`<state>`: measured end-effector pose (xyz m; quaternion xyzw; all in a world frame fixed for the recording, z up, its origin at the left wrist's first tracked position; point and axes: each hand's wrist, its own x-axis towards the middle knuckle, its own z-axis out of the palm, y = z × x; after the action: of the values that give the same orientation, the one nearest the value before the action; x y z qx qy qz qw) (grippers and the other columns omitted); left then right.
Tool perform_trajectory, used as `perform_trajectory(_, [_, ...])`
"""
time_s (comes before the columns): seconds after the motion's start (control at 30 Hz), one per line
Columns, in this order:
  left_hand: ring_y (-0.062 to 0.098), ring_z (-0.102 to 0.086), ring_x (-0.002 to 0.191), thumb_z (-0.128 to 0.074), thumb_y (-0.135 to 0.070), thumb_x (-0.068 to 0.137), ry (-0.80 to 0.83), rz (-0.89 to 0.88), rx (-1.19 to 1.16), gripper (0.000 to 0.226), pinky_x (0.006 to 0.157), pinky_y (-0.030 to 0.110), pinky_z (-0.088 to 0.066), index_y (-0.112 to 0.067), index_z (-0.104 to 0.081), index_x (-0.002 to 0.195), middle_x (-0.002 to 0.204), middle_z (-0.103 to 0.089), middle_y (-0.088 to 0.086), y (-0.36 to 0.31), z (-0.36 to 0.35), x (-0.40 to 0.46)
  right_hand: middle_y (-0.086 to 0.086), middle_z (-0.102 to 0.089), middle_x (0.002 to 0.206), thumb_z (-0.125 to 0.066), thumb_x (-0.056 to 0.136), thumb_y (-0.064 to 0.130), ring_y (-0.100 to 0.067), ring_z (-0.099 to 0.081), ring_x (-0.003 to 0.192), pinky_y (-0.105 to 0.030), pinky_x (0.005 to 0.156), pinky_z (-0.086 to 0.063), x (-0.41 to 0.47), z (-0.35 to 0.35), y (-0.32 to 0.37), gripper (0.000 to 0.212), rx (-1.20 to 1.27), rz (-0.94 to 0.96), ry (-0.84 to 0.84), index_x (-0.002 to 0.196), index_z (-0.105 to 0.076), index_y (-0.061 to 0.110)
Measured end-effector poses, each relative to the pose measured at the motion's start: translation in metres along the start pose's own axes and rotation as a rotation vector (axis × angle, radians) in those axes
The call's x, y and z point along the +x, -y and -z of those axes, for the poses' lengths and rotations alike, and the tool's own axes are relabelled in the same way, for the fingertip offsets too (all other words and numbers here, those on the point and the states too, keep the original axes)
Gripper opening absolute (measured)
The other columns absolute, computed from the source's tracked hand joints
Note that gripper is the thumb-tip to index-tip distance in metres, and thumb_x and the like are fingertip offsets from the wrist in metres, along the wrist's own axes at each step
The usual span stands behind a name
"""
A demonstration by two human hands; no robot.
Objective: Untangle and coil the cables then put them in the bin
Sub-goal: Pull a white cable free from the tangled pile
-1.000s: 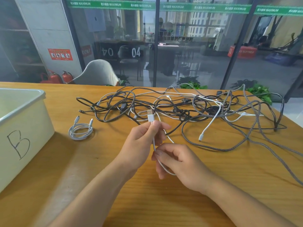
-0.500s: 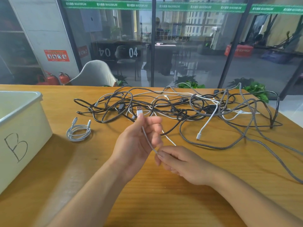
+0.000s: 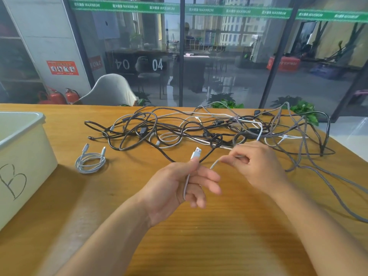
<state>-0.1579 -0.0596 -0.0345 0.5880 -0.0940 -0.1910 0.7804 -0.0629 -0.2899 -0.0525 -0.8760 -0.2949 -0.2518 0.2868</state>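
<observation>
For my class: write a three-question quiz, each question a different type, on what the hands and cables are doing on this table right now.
1. True or false: the left hand pinches the white cable just below its USB plug.
2. Where does the coiled white cable lie?
A. inside the bin
B. on the table beside the bin
C. on top of the tangle
3. Fill in: the letter written on the bin is ___.

Key
1. True. The right hand holds the same cable further along.
2. B. It lies on the table, apart from the tangled cables.
3. B
</observation>
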Motion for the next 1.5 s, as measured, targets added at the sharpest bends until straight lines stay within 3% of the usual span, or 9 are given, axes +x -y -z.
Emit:
perform_trajectory(0.17, [0.027,-0.075,0.089,-0.032,-0.044,0.110,-0.078,0.007,0.227,0.055,0.075,0.030,-0.058,-0.007,-0.071,0.122,0.114,-0.077,0.011,0.010,-0.001,0.005,0.009,-0.041,0.049,-0.075,0.094,0.038,-0.010,-0.040,0.050,-0.015,0.053,-0.025,-0.008,-0.006,0.044,0.036,0.159,-0.037,-0.137,0.065,-0.064,0.020])
perform_trajectory(0.47, [0.018,-0.066,0.123,-0.023,-0.039,0.114,-0.156,-0.093,0.234,0.058,0.110,0.037,-0.047,-0.007,-0.069,0.128,0.126,-0.073,0.007,0.023,0.002,0.015,0.009,-0.059,0.064,-0.052,0.106,0.035,-0.014,-0.056,0.063,-0.028,0.058,-0.043,-0.022,-0.015,0.073,0.031,0.363,-0.043,0.121,0.079,-0.064,0.027])
perform_trajectory(0.7, [0.038,-0.064,0.118,-0.027,-0.037,0.113,-0.156,-0.137,0.192,0.053,0.094,0.025,-0.054,-0.013,-0.071,0.127,0.121,-0.073,0.021,0.021,-0.001,0.013,0.011,-0.055,0.064,-0.046,0.106,0.027,-0.014,-0.052,0.062,-0.024,0.057,-0.039,-0.028,-0.023,0.075,0.034,0.390,-0.055,0.244,0.073,-0.049,0.037])
perform_trajectory(0.83, [0.030,-0.067,0.088,-0.030,-0.038,0.112,-0.177,-0.217,0.146,0.053,0.080,0.033,-0.052,-0.010,-0.074,0.124,0.114,-0.072,0.023,0.021,-0.001,0.012,0.005,-0.061,0.067,-0.046,0.108,0.028,-0.018,-0.058,0.063,-0.034,0.060,-0.047,-0.029,-0.024,0.077,0.034,0.454,-0.072,0.297,0.078,-0.060,0.021])
perform_trajectory(0.97, [0.024,-0.071,0.115,-0.027,-0.037,0.112,-0.235,-0.243,-0.119,0.056,0.085,0.035,-0.053,-0.001,-0.068,0.124,0.123,-0.074,0.013,0.010,0.003,0.011,0.010,-0.068,0.076,-0.049,0.108,0.030,-0.017,-0.065,0.078,-0.037,0.074,-0.051,-0.030,-0.025,0.086,0.027,0.425,-0.005,0.464,0.088,-0.066,0.024])
perform_trajectory(1.1, [0.015,-0.065,0.059,-0.034,-0.037,0.111,-0.234,-0.210,-0.306,0.049,0.058,0.022,-0.053,-0.008,-0.067,0.088,0.082,-0.072,0.007,-0.005,0.006,0.002,0.010,-0.069,0.080,-0.049,0.109,0.028,-0.012,-0.064,0.085,-0.029,0.081,-0.048,-0.029,-0.028,0.086,0.025,0.384,0.079,0.617,0.092,-0.067,0.024])
perform_trajectory(1.27, [0.002,-0.022,0.030,-0.037,-0.035,0.108,-0.016,-0.161,-0.293,0.050,0.038,0.021,-0.015,-0.012,-0.065,0.073,0.046,-0.038,-0.006,-0.012,0.011,-0.005,0.002,-0.056,0.068,-0.037,0.105,0.058,-0.017,-0.055,0.076,-0.036,0.081,-0.047,-0.024,-0.030,0.067,0.053,0.313,0.088,0.734,0.075,-0.062,0.022])
perform_trajectory(1.4, [0.000,-0.022,0.031,-0.038,-0.035,0.108,0.120,-0.112,-0.251,0.049,0.041,0.023,-0.012,-0.015,-0.067,0.074,0.042,-0.036,-0.011,-0.014,0.019,-0.009,-0.010,-0.046,0.068,-0.042,0.094,0.077,-0.009,-0.040,0.064,-0.030,0.068,-0.039,-0.013,-0.025,0.036,0.069,0.256,-0.004,0.684,0.065,-0.046,0.014])
perform_trajectory(1.5, [-0.003,-0.029,0.031,-0.040,-0.036,0.106,0.223,-0.063,-0.224,0.045,0.039,0.019,-0.016,-0.014,-0.067,0.077,0.042,-0.040,-0.012,-0.015,0.024,-0.013,-0.006,-0.051,0.071,-0.051,0.078,0.090,-0.006,-0.043,0.063,-0.033,0.066,-0.040,-0.010,-0.016,0.012,0.073,0.245,-0.149,0.556,0.067,-0.058,0.019])
